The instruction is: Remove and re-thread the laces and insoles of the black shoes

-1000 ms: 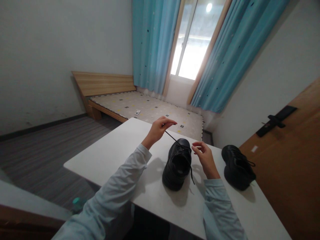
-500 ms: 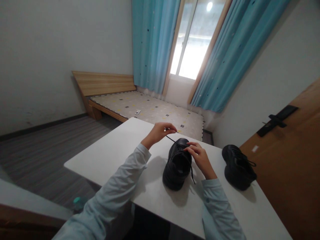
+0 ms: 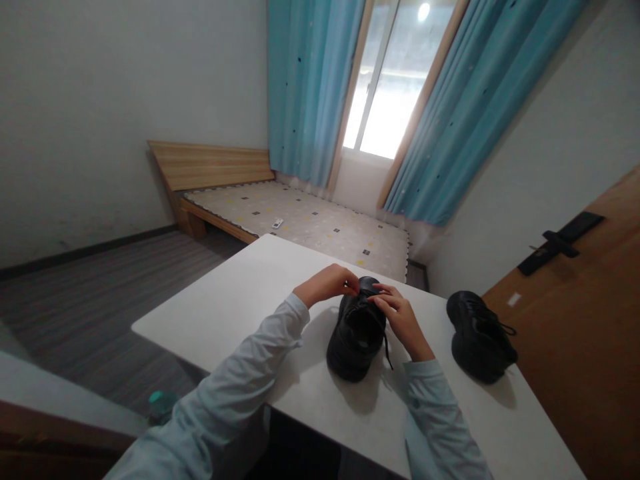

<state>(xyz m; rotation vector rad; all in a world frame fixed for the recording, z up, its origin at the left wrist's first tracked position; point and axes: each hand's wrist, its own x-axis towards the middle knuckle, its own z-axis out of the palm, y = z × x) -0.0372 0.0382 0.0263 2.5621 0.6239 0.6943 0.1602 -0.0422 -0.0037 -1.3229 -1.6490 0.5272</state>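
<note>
A black lace-up shoe (image 3: 353,340) stands on the white table with its opening facing me and its toe pointing away. My left hand (image 3: 334,283) is at the left side of the laces, its fingertips pinched; what they hold is too small to make out. At the right side of the laces, my right hand (image 3: 396,311) touches the shoe with thumb and fingers bent; whether lace lies between them is hidden. One loose lace end hangs down the shoe's right side. A second black shoe (image 3: 480,340) stands further right.
The white table (image 3: 210,300) reaches left and right of the shoe. Beyond it is a bed (image 3: 300,213) with a small white object (image 3: 278,223). A wooden door (image 3: 565,320) is at the right, a green-capped bottle (image 3: 157,400) low at the left.
My left hand has moved down and right, from holding a lace stretched out to the upper left, to close against the laces. My right hand has barely moved.
</note>
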